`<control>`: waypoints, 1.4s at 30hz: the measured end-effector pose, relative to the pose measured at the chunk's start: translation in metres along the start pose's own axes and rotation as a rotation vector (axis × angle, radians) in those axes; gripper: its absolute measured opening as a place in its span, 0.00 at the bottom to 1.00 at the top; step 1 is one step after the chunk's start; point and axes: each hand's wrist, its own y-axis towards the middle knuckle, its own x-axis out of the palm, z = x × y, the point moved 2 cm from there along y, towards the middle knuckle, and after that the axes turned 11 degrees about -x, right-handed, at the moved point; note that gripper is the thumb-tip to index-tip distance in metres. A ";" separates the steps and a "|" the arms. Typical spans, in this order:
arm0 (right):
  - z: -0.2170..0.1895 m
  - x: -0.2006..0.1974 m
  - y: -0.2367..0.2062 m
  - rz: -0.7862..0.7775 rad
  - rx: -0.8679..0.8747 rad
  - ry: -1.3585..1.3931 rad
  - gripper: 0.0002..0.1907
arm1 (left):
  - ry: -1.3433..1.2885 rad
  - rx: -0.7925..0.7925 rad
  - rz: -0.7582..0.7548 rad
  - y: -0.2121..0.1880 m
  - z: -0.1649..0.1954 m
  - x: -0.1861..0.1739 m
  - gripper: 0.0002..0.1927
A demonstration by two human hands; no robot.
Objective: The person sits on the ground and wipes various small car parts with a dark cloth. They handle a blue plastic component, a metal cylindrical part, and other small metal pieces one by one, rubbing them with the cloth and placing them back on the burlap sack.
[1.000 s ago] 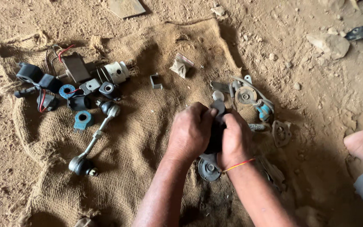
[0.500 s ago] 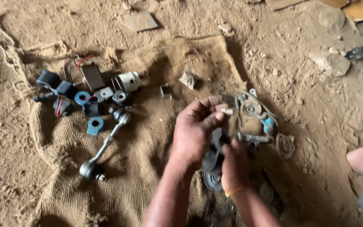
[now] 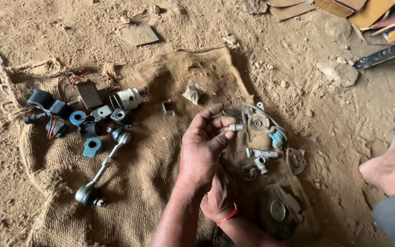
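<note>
small metal fitting (image 3: 236, 127): a short, pale grey cylinder, dull and dusty, lying roughly level with its free end pointing to 3 o'clock.
state: pinched at its near end between thumb and fingertips, lifted clear of the sacking.
place: just short of the round grey disc part that lies at its 3 o'clock; at 12 o'clock from the dark round housing on the sacking.
detail: too small to tell whether it is threaded or hollow.
</note>
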 end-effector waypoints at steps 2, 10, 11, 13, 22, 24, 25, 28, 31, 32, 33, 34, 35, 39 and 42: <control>-0.001 0.001 0.000 0.011 -0.013 0.002 0.32 | 0.011 0.008 0.009 -0.001 0.002 0.001 0.28; -0.013 -0.008 0.008 -0.100 0.070 -0.097 0.24 | -0.030 -0.070 0.194 0.003 -0.001 -0.019 0.12; -0.015 -0.009 0.009 -0.111 0.096 -0.086 0.22 | -0.051 -0.074 0.220 0.005 -0.004 -0.022 0.13; -0.017 -0.013 0.012 -0.093 0.092 -0.092 0.19 | -0.056 -0.099 0.280 0.007 -0.012 -0.025 0.15; -0.023 -0.018 0.017 0.079 -0.004 -0.028 0.11 | -0.151 -0.076 0.357 0.019 -0.013 -0.033 0.10; -0.025 -0.021 0.015 0.050 0.056 0.002 0.11 | -0.202 -0.061 0.339 0.026 -0.014 -0.031 0.12; -0.024 -0.022 0.015 -0.002 0.128 0.022 0.11 | -0.198 -0.104 0.382 0.028 -0.017 -0.030 0.12; -0.019 -0.029 0.016 0.098 0.086 0.101 0.14 | -0.180 -0.162 0.421 0.038 -0.021 -0.025 0.12; -0.003 -0.030 0.015 0.143 0.167 0.212 0.18 | -0.188 -0.152 0.409 0.030 -0.023 -0.022 0.12; 0.003 -0.030 0.011 0.120 0.247 0.248 0.19 | -0.202 -0.168 0.423 0.024 -0.024 -0.021 0.14; 0.010 -0.029 0.007 0.084 0.321 0.288 0.19 | -0.223 -0.193 0.445 0.019 -0.025 -0.020 0.16; 0.017 -0.029 0.002 0.044 0.392 0.334 0.18 | -0.186 -0.224 0.433 0.014 -0.026 -0.017 0.15; 0.023 -0.023 0.000 0.009 0.449 0.395 0.18 | -0.139 -0.236 0.423 0.011 -0.026 -0.014 0.14; 0.045 -0.018 -0.004 0.297 0.765 1.012 0.20 | -0.189 -0.310 0.372 0.008 -0.028 -0.002 0.16; 0.056 -0.036 0.000 0.531 0.899 1.199 0.20 | -0.153 -0.374 0.485 0.006 -0.029 -0.004 0.07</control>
